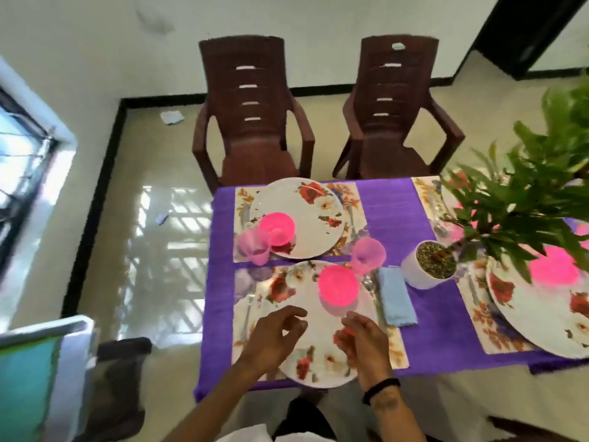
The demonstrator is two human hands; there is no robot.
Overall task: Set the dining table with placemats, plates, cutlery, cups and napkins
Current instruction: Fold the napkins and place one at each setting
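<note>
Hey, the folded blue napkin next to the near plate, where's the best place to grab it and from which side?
Probably the near short end of the blue napkin, approached from the person's side by the right hand. It lies flat, long axis running away from the person; that end is bare, while cutlery borders its left and the white plant pot crowds its far end.

Both forearms reach forward from the bottom edge, bare to the elbow and angled slightly toward each other. The left hand (277, 333) hovers palm down, its fingers loosely curled and spread, with nothing in them. The right hand (361, 338) is beside it, apart from it, fingers bent inward and relaxed, thumb side turned toward the left hand. A dark band (381, 389) circles the right wrist, with dark markings on the forearm skin just behind it.
</note>
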